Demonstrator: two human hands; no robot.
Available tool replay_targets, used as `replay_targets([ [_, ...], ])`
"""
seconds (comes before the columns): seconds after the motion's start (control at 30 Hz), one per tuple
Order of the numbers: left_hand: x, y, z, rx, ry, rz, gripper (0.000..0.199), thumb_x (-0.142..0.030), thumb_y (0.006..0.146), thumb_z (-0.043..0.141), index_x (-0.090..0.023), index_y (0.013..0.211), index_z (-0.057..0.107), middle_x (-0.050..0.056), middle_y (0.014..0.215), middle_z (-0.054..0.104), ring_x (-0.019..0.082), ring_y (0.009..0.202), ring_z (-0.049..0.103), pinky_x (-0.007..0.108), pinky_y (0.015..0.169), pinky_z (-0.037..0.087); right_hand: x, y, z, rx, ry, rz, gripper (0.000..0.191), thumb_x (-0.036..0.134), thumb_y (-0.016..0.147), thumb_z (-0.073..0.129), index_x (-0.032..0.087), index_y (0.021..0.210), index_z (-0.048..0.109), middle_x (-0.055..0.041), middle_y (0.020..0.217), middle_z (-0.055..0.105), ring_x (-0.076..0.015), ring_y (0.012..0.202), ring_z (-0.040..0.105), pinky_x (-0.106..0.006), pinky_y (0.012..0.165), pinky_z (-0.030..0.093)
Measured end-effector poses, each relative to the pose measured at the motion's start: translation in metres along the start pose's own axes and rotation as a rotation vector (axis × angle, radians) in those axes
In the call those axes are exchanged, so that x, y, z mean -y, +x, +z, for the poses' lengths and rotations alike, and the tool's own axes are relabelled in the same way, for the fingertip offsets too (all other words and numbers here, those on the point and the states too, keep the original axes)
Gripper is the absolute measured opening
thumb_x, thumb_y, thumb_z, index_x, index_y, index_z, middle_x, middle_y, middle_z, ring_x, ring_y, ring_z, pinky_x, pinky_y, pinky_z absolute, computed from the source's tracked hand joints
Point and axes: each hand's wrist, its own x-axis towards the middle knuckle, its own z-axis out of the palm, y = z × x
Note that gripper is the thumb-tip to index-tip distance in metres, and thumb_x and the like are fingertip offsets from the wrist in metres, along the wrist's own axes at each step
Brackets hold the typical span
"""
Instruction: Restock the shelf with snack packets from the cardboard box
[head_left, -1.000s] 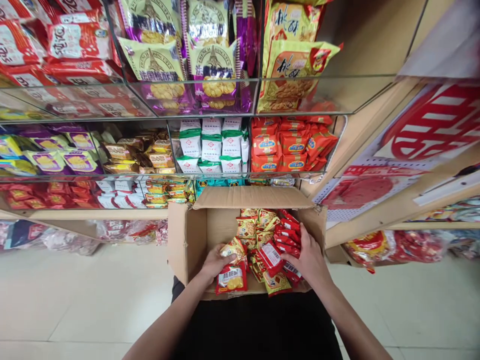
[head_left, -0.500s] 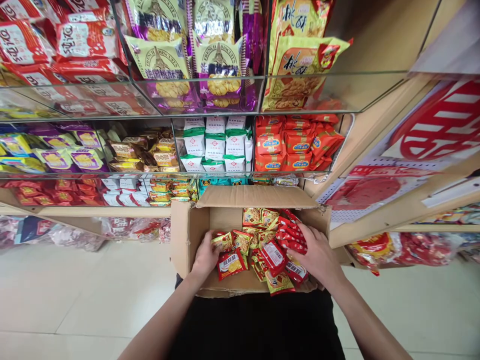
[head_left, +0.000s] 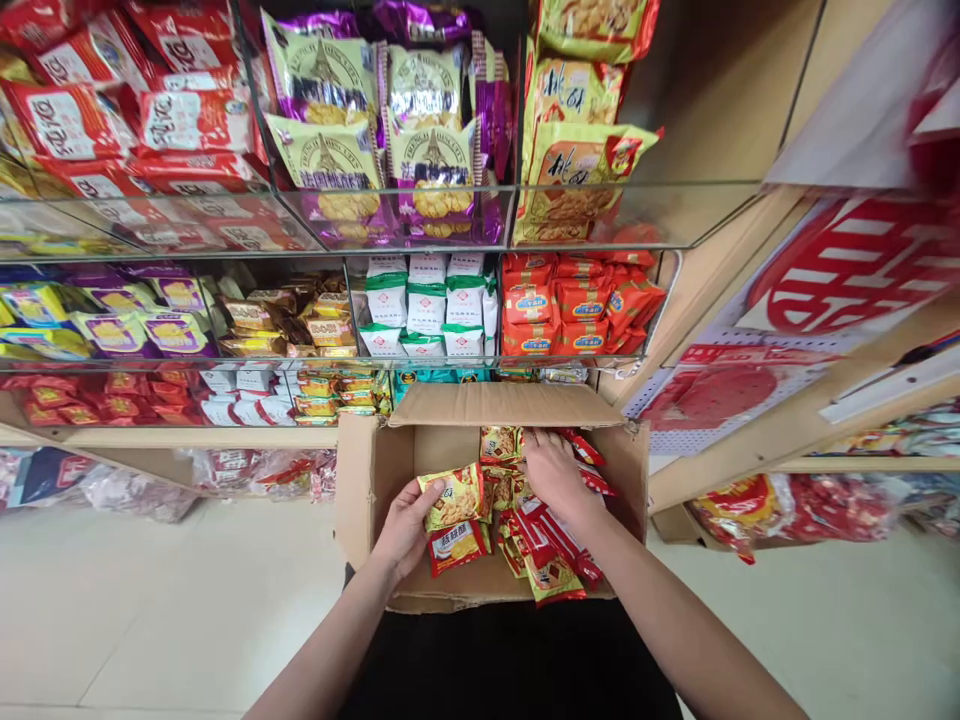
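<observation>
An open cardboard box rests against my dark-clothed lap, with loose snack packets inside. My left hand pinches a yellow biscuit packet by its left end, thumb on top. Below that packet lies a red biscuit packet with a white label. Farther back in the box, my right hand reaches down among the packets, its fingers bent and close together. Its fingertips are hidden, and I cannot make out what they grip. Red packets and a yellow packet lie under and in front of my right wrist.
Shelves with clear fronts stand just beyond the box, stocked with purple biscuit packs, white-and-green packs and orange-red packs. Bagged goods sit low at left. A wooden shelf side rises at right.
My left hand has lifted a yellow packet slightly and now pinches it. My right hand has moved left and farther back, away from the stack of red packets, which has spread.
</observation>
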Motion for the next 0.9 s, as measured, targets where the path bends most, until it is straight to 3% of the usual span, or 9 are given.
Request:
replay_targets([
  [0.1, -0.013, -0.008, 0.004, 0.019, -0.103, -0.065, 0.032, -0.040, 0.069, 0.063, -0.021, 0.093, 0.055, 0.003, 0.082, 0.071, 0.019, 0.071, 0.066, 0.037, 0.067, 0.053, 0.001, 0.024, 0.005, -0.006, -0.011, 0.082, 0.034, 0.004, 0.082, 0.034, 0.006, 0.105, 0.059, -0.0199, 0.100, 0.063, -0.0295, 0.093, 0.057, -0.050, 0.084, 0.035],
  [0.17, -0.019, -0.012, 0.004, 0.024, -0.150, -0.087, 0.035, -0.042, 0.071, 0.059, -0.024, 0.101, 0.052, 0.003, 0.089, 0.070, 0.019, 0.073, 0.066, 0.038, 0.067, 0.054, -0.001, 0.028, 0.002, -0.016, -0.005, 0.085, 0.032, 0.003, 0.081, 0.035, 0.006, 0.099, 0.061, -0.0204, 0.094, 0.065, -0.0298, 0.090, 0.059, -0.050, 0.082, 0.035],
  [0.27, -0.024, -0.018, 0.007, 0.011, -0.194, -0.087, 0.035, -0.043, 0.074, 0.056, -0.026, 0.104, 0.049, 0.002, 0.093, 0.068, 0.018, 0.073, 0.066, 0.036, 0.066, 0.053, 0.002, 0.014, -0.008, -0.047, 0.017, 0.013, 0.027, 0.017, 0.086, 0.038, 0.009, 0.097, 0.062, -0.0182, 0.098, 0.064, -0.0282, 0.097, 0.056, -0.044, 0.084, 0.036],
  [0.37, -0.026, -0.022, 0.020, 0.017, -0.211, -0.047, 0.033, -0.042, 0.075, 0.056, -0.026, 0.103, 0.048, 0.000, 0.086, 0.067, 0.015, 0.070, 0.063, 0.032, 0.066, 0.051, 0.018, -0.013, -0.017, -0.113, 0.324, -0.077, 0.037, 0.036, 0.091, 0.030, 0.015, 0.102, 0.058, -0.0108, 0.100, 0.065, -0.0205, 0.095, 0.058, -0.033, 0.081, 0.041],
  [0.47, -0.026, -0.025, 0.039, 0.015, -0.064, 0.122, 0.026, -0.045, 0.075, 0.054, -0.025, 0.090, 0.049, -0.004, 0.073, 0.061, 0.012, 0.065, 0.057, 0.025, 0.063, 0.046, 0.039, -0.035, -0.019, -0.195, 0.773, -0.049, 0.043, 0.043, 0.091, 0.025, 0.016, 0.092, 0.058, -0.0064, 0.080, 0.066, -0.0162, 0.075, 0.061, -0.026, 0.066, 0.044],
  [0.53, -0.028, -0.026, 0.049, -0.099, 0.159, 0.278, 0.029, -0.052, 0.075, 0.050, -0.022, 0.075, 0.048, -0.005, 0.065, 0.053, 0.011, 0.063, 0.051, 0.022, 0.060, 0.042, 0.049, -0.042, -0.020, -0.292, 0.900, 0.006, 0.043, 0.043, 0.091, 0.024, 0.017, 0.077, 0.056, -0.0044, 0.068, 0.063, -0.0159, 0.065, 0.059, -0.025, 0.060, 0.043],
  [0.67, -0.042, -0.021, 0.055, -0.310, 0.432, 0.456, 0.045, -0.066, 0.072, 0.039, -0.022, 0.061, 0.043, -0.004, 0.060, 0.043, 0.012, 0.059, 0.042, 0.024, 0.056, 0.039, 0.051, -0.046, -0.025, -0.514, 0.886, -0.025, 0.039, 0.038, 0.092, 0.025, 0.020, 0.068, 0.050, -0.0015, 0.056, 0.056, -0.0149, 0.052, 0.056, -0.024, 0.051, 0.039],
  [0.8, -0.059, -0.019, 0.057, -0.307, 0.514, 0.576, 0.044, -0.061, 0.075, 0.037, -0.023, 0.055, 0.038, -0.005, 0.053, 0.038, 0.011, 0.051, 0.038, 0.023, 0.049, 0.034, 0.044, -0.053, -0.027, -0.686, 0.743, -0.042, 0.040, 0.039, 0.091, 0.025, 0.021, 0.068, 0.052, -0.0023, 0.054, 0.057, -0.0168, 0.052, 0.057, -0.025, 0.052, 0.040],
  [0.9, -0.071, -0.025, 0.063, -0.273, 0.543, 0.640, 0.043, -0.058, 0.076, 0.038, -0.023, 0.053, 0.037, -0.006, 0.047, 0.037, 0.010, 0.046, 0.036, 0.022, 0.044, 0.031, 0.041, -0.061, -0.030, -0.634, 0.824, -0.007, 0.040, 0.052, 0.085, 0.036, 0.021, 0.070, 0.057, -0.0033, 0.058, 0.060, -0.0179, 0.058, 0.060, -0.025, 0.057, 0.044],
])
